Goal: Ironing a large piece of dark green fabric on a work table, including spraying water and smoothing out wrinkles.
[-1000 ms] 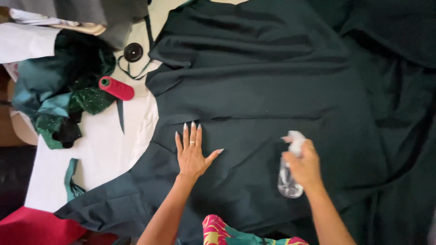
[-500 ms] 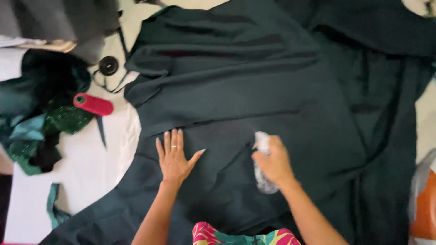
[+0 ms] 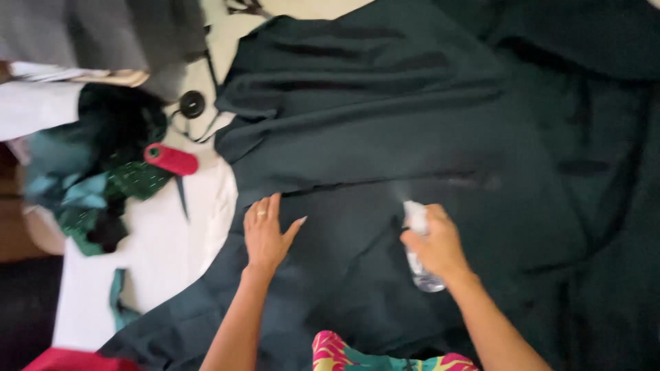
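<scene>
Bare forearms, sleeveless to the elbow, thin ring (image 3: 260,214) on left hand (image 3: 267,237), bright pink-and-green floral garment (image 3: 357,355)

Left hand (image 3: 267,237) flat, palm down, fingers together, thumb out. Right hand (image 3: 438,246) fisted, arm angled inward.

1. The big cloth (image 3: 412,137) spread over most of the view is a plain, very dark green; its folds read near black.
2. The spray bottle (image 3: 421,254) is clear with a white top.
3. The worktop (image 3: 172,254) is white.
4. At 9 o'clock, the heap of scraps (image 3: 89,178) mixes teal, black and a green piece with fine pale dots; on it lies a red roll (image 3: 172,159).
5. At 11 o'clock, a grey cloth (image 3: 103,34); beside it a black round disc (image 3: 192,104).
6. At 6 o'clock, a garment (image 3: 357,357) patterned in pink, yellow and teal; at 7 o'clock, a red patch (image 3: 69,361).
</scene>
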